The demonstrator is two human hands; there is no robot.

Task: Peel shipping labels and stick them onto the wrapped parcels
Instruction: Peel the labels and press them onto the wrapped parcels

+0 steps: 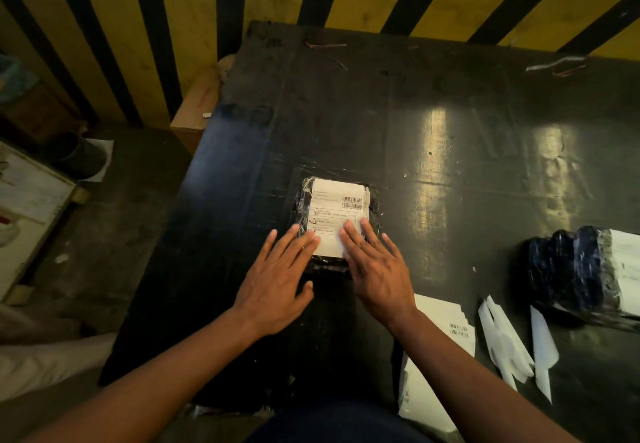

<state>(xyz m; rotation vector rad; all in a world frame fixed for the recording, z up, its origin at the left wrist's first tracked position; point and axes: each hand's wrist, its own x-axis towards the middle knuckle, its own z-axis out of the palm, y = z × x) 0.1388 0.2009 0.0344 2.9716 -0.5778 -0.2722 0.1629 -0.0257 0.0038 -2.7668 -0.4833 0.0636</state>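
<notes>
Now both hands are lying flat on a small parcel (337, 224) that is sitting near the middle of the dark table (450, 124). The parcel is wrapped in black shiny film, and a white label (337, 214) with barcodes is covering most of its top. The left hand (277, 280) is resting with straight, spread fingers on the near left corner of the parcel, and its fingertips are touching the left edge of the label. The right hand (375, 269) is pressing with straight fingers on the near right part of the label. Neither hand is gripping anything; the fingers are stretched out and not curled.

To the right, near the table's edge, a second parcel (571, 269) in black film is lying well apart from the first one, also with a white label on it. Near the right forearm a sheet of labels (446, 325) is lying on the table, and just beside it some white backing strips (502, 342) are lying loose.
</notes>
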